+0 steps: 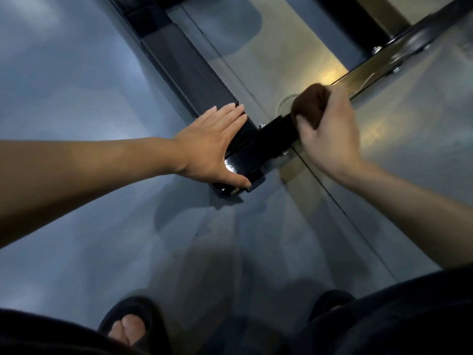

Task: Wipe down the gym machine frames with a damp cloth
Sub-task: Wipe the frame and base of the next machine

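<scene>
While right hand (330,139) grips brown cloth (309,105) on frame (276,135), left hand (212,147) flat, floor blurred.

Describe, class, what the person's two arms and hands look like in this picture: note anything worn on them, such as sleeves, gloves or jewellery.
Both forearms are bare right up to the picture's edges, so no sleeves show. The left hand and the right hand wear no gloves. No watch, bracelet or ring is visible on either wrist or on the fingers in view. The nails on the left hand look short and unpainted.
</scene>
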{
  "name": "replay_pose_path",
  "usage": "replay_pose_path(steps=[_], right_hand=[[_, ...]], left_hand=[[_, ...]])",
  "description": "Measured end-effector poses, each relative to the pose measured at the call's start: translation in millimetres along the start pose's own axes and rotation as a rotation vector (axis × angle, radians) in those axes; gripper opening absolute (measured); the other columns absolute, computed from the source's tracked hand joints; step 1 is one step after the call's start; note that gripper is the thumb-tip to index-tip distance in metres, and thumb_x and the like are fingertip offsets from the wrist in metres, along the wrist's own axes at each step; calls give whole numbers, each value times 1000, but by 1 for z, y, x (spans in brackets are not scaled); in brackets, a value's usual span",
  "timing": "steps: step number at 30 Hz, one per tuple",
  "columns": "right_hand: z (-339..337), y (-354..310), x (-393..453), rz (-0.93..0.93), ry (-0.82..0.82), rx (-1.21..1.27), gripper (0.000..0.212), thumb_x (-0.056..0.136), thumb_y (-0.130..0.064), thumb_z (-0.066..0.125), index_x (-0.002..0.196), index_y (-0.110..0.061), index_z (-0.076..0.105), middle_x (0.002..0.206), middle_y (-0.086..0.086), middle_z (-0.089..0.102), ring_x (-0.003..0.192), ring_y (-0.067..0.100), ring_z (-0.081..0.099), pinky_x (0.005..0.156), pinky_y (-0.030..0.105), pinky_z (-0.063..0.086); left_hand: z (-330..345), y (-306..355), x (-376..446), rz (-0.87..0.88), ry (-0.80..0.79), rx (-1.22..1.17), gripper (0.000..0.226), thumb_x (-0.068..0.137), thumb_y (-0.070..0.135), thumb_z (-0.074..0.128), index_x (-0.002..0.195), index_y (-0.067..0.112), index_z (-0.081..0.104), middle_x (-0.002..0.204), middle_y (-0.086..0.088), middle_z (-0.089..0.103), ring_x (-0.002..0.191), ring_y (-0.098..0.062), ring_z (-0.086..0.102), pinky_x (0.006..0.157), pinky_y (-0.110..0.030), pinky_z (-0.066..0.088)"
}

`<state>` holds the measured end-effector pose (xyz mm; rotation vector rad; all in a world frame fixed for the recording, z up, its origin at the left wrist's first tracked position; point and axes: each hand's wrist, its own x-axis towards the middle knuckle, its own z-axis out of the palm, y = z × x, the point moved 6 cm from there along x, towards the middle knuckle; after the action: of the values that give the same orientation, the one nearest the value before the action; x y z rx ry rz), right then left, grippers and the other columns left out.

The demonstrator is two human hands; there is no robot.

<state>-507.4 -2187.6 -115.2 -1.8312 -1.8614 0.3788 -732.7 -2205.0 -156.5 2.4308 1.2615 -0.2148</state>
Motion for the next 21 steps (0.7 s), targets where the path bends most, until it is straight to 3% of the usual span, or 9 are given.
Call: replay_pose_path(steps=[4,9,12,16,21], right_hand=[[2,-13,-50,-102,-87,33,48,92,-28,73,133,-14,53,125,8,60,113,28,58,89,34,44],[-16,22,6,84,16,-69,52,92,-32,69,136,-12,50,132,8,58,121,30,56,99,42,48],[-4,-1,-1,-31,-24,-51,52,91,-28,69,135,-7,52,129,15,58,117,36,56,98,44,47],[0,-8,-42,-117,-154,-20,52,93,-30,72,138,-13,51,130,8,57,118,30,57,93,40,47],[-22,29,22,78,-20,-129,54,93,-32,69,139,-12,48,134,9,56,122,30,55,96,39,46]], left_hand=[[2,0,-3,-10,0,13,145,59,106,30,164,14,-4,172,-1,-13,157,-14,-18,127,-38,-10],[2,-1,-2,-11,6,14,143,60,106,30,164,14,-4,172,-1,-12,157,-14,-18,125,-35,-15],[0,1,0,6,28,-9,135,60,105,34,165,26,3,173,-3,-6,158,-17,-12,126,-37,-12],[0,1,-2,7,24,-39,126,61,103,37,163,36,7,172,-3,-4,158,-18,-13,127,-40,-10],[-4,9,5,-45,24,-91,117,59,101,31,160,44,18,171,1,1,157,-22,-8,128,-48,-4]])
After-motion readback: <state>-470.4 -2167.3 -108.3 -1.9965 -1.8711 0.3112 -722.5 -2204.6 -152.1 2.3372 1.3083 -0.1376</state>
